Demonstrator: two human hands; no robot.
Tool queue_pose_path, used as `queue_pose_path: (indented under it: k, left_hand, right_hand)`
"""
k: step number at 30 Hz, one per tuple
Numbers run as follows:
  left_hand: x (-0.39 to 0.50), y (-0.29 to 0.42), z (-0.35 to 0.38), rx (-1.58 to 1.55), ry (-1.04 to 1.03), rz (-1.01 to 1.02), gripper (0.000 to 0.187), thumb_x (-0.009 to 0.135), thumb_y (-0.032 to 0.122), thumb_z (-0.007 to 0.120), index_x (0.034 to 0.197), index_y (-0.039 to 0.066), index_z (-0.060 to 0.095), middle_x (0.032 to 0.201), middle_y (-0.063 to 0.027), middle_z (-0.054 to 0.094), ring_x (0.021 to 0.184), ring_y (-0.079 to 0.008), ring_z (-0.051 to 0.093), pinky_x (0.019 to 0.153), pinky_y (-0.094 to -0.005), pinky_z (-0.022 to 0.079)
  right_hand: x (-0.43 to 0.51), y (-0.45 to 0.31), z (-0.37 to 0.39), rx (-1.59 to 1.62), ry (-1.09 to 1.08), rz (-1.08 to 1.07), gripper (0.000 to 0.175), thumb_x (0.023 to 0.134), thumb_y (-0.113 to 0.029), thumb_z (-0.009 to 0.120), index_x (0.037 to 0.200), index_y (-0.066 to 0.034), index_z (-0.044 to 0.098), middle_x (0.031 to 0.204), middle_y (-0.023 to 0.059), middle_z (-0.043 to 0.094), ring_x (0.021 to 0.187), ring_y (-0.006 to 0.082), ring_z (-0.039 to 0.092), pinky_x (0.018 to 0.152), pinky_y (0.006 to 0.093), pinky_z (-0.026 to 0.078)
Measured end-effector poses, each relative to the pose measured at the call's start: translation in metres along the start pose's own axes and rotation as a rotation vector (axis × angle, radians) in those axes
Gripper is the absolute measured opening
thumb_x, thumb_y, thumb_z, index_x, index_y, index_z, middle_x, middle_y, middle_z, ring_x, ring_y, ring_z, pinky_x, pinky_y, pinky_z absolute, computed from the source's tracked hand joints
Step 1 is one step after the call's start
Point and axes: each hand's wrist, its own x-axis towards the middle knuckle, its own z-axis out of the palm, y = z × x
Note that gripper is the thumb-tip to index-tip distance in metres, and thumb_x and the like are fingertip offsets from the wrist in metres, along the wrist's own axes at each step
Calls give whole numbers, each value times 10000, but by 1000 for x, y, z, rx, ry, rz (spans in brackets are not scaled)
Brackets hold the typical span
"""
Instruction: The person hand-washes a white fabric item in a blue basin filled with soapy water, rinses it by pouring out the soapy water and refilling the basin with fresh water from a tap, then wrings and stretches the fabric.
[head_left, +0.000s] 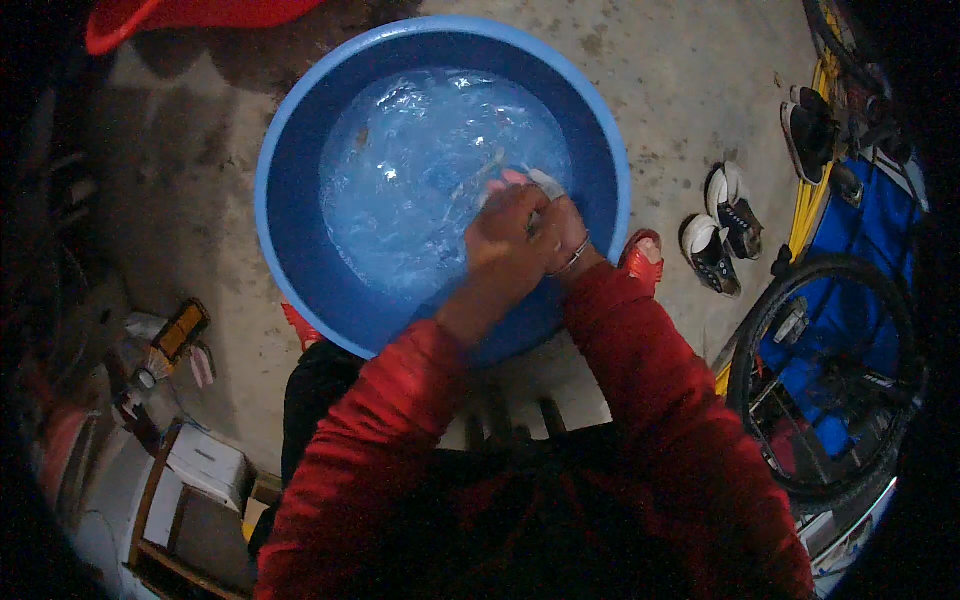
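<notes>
My left hand (501, 229) and my right hand (564, 229) are clasped together over the right side of a round blue plastic tub (289, 225). Between them a pale wet item (546, 184), apparently a cloth, pokes out past the fingers. Most of it is hidden by the hands. A thin bracelet circles my right wrist. Below the hands, rippled and splashing water (405, 202) covers the bottom of the tub. Some blur softens the fingers.
Red sandals (643, 262) on my feet flank the tub. Black-and-white sneakers (712, 255) and a bicycle wheel (825, 375) are at right. On the left lie a brush (180, 330) and a white box (206, 461). A red plastic rim (202, 15) shows at top left.
</notes>
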Motion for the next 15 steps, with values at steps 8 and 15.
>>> queue_pose_path:
  k: [8,15]
  left_hand:
    - [26,-48,-32,437,332,211,228,730,188,566,926,71,550,1088,-191,463,1066,-365,383,895,-439,296]
    - [11,-109,-37,381,332,-55,396,730,181,607,1080,28,501,964,-167,541,918,-272,511,791,-374,403]
  right_hand:
    - [-14,-11,49,-219,-119,-4,346,842,-212,463,1147,-51,443,1107,69,495,1024,191,465,874,333,386]
    - [-17,-12,42,-17,572,311,376,836,-305,464,1158,-112,444,1179,57,427,1037,201,419,839,457,377]
